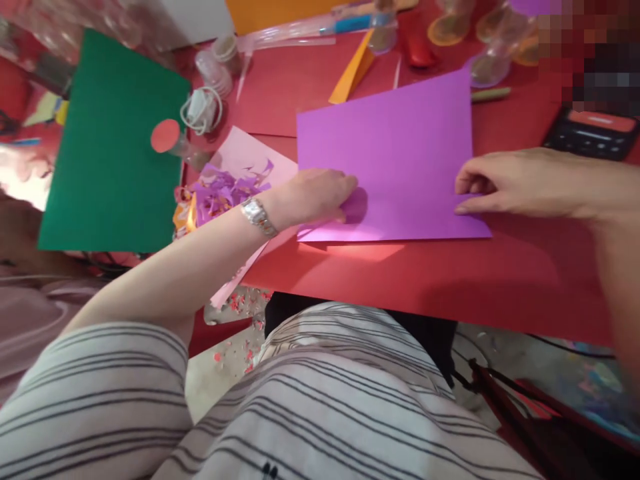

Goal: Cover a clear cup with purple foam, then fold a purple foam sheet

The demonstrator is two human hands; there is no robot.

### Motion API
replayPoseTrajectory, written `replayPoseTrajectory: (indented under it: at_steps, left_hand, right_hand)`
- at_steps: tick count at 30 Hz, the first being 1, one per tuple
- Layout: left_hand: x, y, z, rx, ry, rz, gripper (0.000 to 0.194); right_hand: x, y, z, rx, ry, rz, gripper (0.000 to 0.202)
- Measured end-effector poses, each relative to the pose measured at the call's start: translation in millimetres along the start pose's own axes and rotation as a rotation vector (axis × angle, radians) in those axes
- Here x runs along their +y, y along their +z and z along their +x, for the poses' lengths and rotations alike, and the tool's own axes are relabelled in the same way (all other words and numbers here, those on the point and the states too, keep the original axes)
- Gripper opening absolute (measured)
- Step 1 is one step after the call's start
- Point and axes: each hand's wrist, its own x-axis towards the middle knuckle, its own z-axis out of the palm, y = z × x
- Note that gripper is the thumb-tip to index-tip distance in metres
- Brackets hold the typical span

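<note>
A purple sheet [395,153] lies on the red table in front of me, with a strip along its near edge that looks folded. My left hand [323,193] rests on the sheet's left part, its fingers bent and touching the paper; whether they grip anything is hard to tell. At the right edge my right hand [480,187] pinches the purple sheet between thumb and curled fingers. Left of the sheet, purple paper scraps [230,190] lie on a pink sheet [250,147].
A large green sheet [120,147] is at the left, beside a jar with a red lid [165,136] and a coiled white cable [201,110]. An orange folded strip [353,70], clear cups [487,67] and a black device [590,133] stand farther back.
</note>
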Motion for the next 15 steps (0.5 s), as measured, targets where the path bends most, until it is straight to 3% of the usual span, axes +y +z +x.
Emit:
replayPoseTrajectory:
  at_steps: [3, 7, 12, 15]
  left_hand:
    - [3, -0.3, 2, -0.01, -0.01, -0.028, 0.037]
    - [7, -0.4, 1, 0.01, -0.02, -0.024, 0.042]
    - [10, -2.7, -2, 0.01, -0.045, -0.042, 0.046]
    - [10, -4.3, -4, 0.012, -0.036, -0.098, 0.044]
  right_hand:
    - [4, 2, 5, -0.088, 0.025, -0.032, 0.02]
    - [8, 4, 6, -0.086, -0.006, 0.008, 0.04]
    - [1, 0, 3, -0.123, 0.058, 0.009, 0.059]
    - [11, 7, 8, -0.113, 0.046, -0.023, 0.069]
